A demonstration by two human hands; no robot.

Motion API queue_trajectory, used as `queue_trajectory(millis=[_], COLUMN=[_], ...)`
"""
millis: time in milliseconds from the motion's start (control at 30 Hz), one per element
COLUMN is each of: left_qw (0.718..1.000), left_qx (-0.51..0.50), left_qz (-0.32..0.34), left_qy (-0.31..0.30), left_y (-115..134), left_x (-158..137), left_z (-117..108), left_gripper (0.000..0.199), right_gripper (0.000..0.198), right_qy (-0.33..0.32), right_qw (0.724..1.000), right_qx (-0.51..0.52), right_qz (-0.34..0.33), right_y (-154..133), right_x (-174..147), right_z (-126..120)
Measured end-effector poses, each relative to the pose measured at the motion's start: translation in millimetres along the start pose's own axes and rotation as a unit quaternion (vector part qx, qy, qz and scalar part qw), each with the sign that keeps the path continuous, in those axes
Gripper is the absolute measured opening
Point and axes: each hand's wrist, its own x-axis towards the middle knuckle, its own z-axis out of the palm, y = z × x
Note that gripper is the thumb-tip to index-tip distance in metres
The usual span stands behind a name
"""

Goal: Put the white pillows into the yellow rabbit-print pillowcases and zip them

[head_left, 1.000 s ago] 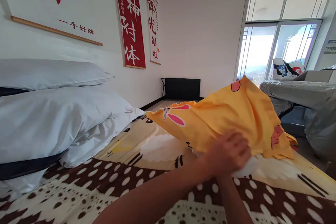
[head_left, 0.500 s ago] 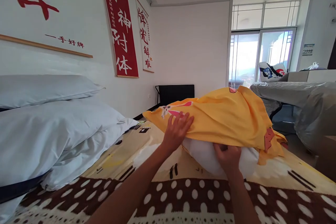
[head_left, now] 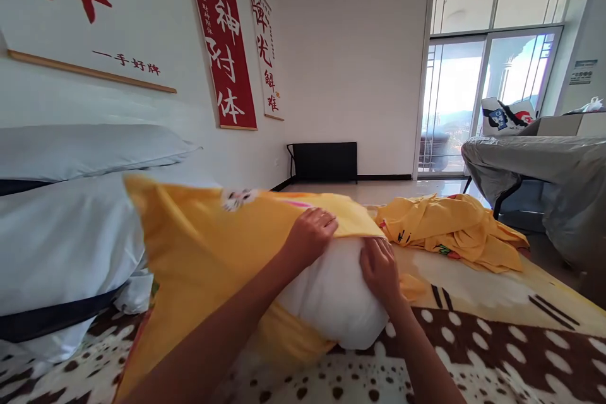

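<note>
A yellow pillowcase [head_left: 199,246] with a rabbit face printed on it covers most of a white pillow [head_left: 326,290]. The pillow's bare end bulges from the open side, facing right. My left hand [head_left: 312,235] is closed on the upper hem of the case, its fingers curled over the cloth. At the right end of that hem, my right hand [head_left: 381,270] lies against the white pillow, its fingertips gripping the cloth edge. The hem partly hides those fingertips. The pillow rests tilted on a patterned blanket [head_left: 449,328].
Another crumpled yellow cloth [head_left: 449,227] lies on the bed to the right. White pillows and bedding [head_left: 71,233] are piled at the left. Beyond the bed are a black folded panel [head_left: 326,161] by the wall and a plastic-covered table [head_left: 534,154] near the glass door.
The pillow and its case have swung left and nearer, so the case now stretches leftward and more white pillow shows. The crumpled yellow cloth behind has come into view.
</note>
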Motion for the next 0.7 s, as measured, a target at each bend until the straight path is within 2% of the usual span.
queue_trajectory(millis=[67,133,200,267,333,467,533,600,700], left_qw=[0.999,0.995,0.985,0.973,0.974,0.986,0.984,0.983,0.986], left_qx=[0.005,0.001,-0.021,-0.042,-0.050,-0.095,-0.144,-0.169,-0.141], left_qz=[-0.044,-0.094,-0.162,-0.211,-0.212,-0.131,-0.085,-0.060,-0.080], left_qy=[-0.020,-0.028,-0.060,-0.087,-0.066,0.039,0.060,0.039,-0.044], left_y=[-16,-32,-44,-49,-46,-19,3,26,53], left_x=[-41,-78,-103,-112,-109,-97,-103,-121,-155], left_z=[10,12,11,7,1,-24,-43,-60,-79], left_gripper=[0.032,0.040,0.045,0.044,0.042,0.046,0.049,0.054,0.059], right_gripper=[0.040,0.041,0.038,0.036,0.036,0.041,0.044,0.048,0.048], right_qy=[-0.079,-0.126,-0.126,-0.095,-0.072,-0.074,-0.078,-0.078,-0.110], right_qw=[0.996,0.984,0.970,0.960,0.953,0.942,0.939,0.938,0.935], right_qx=[0.020,0.063,0.091,0.085,0.080,0.126,0.147,0.155,0.183], right_qz=[0.048,0.110,0.188,0.250,0.283,0.302,0.301,0.299,0.283], right_y=[15,30,44,56,65,76,81,86,92], right_x=[0,-3,-8,-14,-19,-22,-21,-20,-16], right_z=[7,11,14,19,24,30,26,18,-5])
